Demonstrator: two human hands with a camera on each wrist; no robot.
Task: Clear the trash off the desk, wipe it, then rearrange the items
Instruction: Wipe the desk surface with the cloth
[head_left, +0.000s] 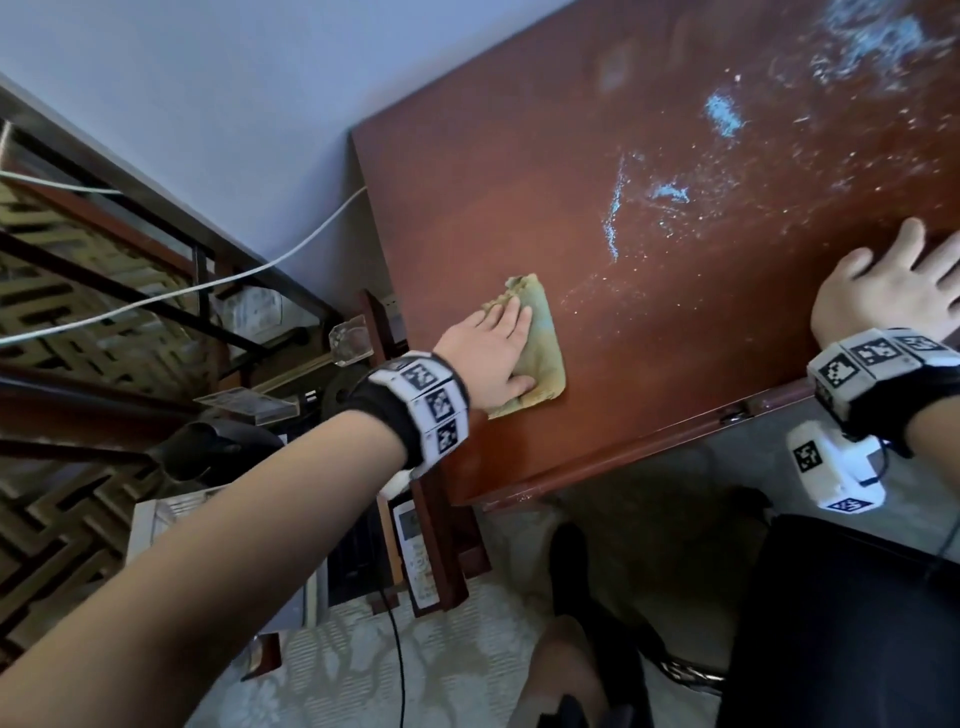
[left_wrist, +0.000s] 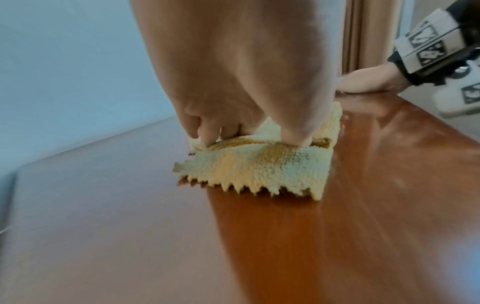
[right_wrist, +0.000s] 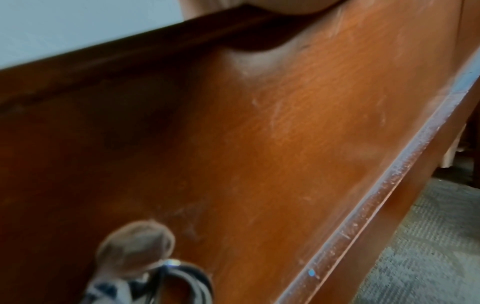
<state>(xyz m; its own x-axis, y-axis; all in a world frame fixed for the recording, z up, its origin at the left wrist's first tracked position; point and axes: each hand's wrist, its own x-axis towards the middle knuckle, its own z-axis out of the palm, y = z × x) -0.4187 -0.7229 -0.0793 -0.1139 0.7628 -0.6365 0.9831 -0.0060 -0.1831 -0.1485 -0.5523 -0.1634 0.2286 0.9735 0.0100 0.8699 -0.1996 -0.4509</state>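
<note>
Left hand (head_left: 493, 348) flat on the folded yellow cloth (head_left: 540, 358), fingers straight, pressing it down near the left end of the brown surface (head_left: 519, 182). Right hand (head_left: 893, 291) spread flat on the front edge, holding nothing. Soft, light, floppy cloth, probably best pushed with the whole palm toward the pale blue smears (head_left: 670, 192).

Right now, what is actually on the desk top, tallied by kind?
Cloths: 1, the yellow cloth under the left hand.
Hands: 2, the left pressing the cloth, the right hand resting flat near the front edge of the desk.
Other items: 0 in view; only pale smears.
Total: 3.
</note>
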